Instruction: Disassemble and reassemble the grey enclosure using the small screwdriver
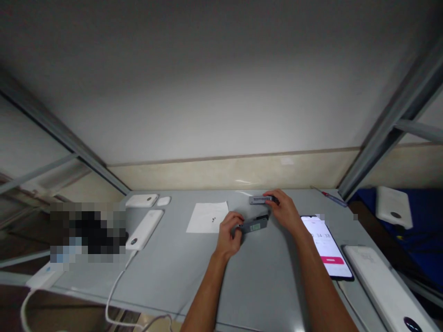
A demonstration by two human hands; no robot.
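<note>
Near the middle of the table, my left hand (230,234) grips one end of a flat dark grey case part with a pale green label (255,226). A dark piece sticks up at that part's far right corner. Higher and to the right, my right hand (283,208) has its fingers closed on a grey slotted case part (259,200), whose row of slots faces me. The two parts are apart. Left of my left hand lies a white sheet of paper (204,216) with several tiny dark screw-like bits (213,220) on it. My fingers cover the held ends of both parts.
Right of my right arm lies a phone (327,246) with its screen lit, beside a large white power bank (384,286). A screwdriver (334,198) rests at the back right. White power banks (147,228) and cables are on the left. Metal posts (360,168) flank the table.
</note>
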